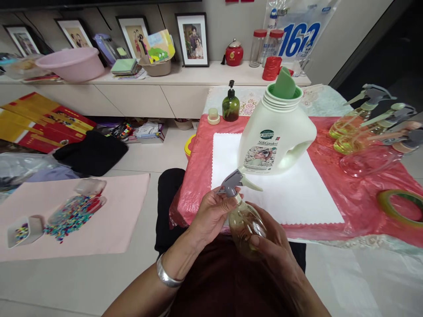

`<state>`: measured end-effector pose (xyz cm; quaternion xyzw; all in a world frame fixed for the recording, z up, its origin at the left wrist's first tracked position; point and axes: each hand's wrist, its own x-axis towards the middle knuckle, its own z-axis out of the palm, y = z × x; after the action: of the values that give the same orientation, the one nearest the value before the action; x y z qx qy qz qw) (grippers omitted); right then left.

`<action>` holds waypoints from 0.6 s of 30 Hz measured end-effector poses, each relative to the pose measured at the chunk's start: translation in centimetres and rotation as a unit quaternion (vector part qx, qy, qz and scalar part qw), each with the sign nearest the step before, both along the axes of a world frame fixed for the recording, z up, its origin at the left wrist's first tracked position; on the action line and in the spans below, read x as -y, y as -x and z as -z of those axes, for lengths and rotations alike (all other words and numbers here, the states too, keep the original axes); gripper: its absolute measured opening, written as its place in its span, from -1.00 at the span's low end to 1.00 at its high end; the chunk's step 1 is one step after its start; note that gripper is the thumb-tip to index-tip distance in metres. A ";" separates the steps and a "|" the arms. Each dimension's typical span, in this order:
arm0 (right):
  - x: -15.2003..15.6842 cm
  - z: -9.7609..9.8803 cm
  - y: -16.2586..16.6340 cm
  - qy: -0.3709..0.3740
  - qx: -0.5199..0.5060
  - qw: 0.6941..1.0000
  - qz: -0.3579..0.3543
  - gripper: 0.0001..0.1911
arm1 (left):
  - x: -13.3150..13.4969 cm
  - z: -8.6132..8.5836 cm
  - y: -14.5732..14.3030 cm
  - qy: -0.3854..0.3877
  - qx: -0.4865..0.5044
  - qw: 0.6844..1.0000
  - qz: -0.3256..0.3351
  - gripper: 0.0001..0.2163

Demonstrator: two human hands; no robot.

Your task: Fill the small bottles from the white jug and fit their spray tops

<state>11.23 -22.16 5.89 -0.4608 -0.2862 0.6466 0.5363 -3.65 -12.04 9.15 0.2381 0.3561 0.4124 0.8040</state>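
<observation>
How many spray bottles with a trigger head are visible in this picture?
4. One spray bottle is held in both hands, left hand at the trigger head, right hand around the body. Three more lie at the table's right edge. Others may be out of view.

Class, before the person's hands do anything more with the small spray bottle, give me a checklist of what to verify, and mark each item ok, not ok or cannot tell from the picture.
1. Left hand grips the grey trigger head: ok.
2. Right hand supports the spray bottle body from below: ok.
3. Trigger head screwed fully tight on the bottle: cannot tell.
4. Large detergent jug stands upright on the white cloth: ok.
5. Jug closed: not ok, its mouth is open with a green spout showing.
6. Other spray bottles lie apart from both hands, at the right: ok.
</observation>
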 end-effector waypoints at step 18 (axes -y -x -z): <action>-0.6 -0.5 0.8 -0.031 -0.053 0.998 -0.005 -0.34 | 0.0 0.4 -0.3 0.017 0.026 0.999 0.006 -0.61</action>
<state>10.43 -21.57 6.40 -0.4078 -0.2794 0.6634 0.5618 -3.32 -12.01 8.77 0.2153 0.3404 0.4077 0.8195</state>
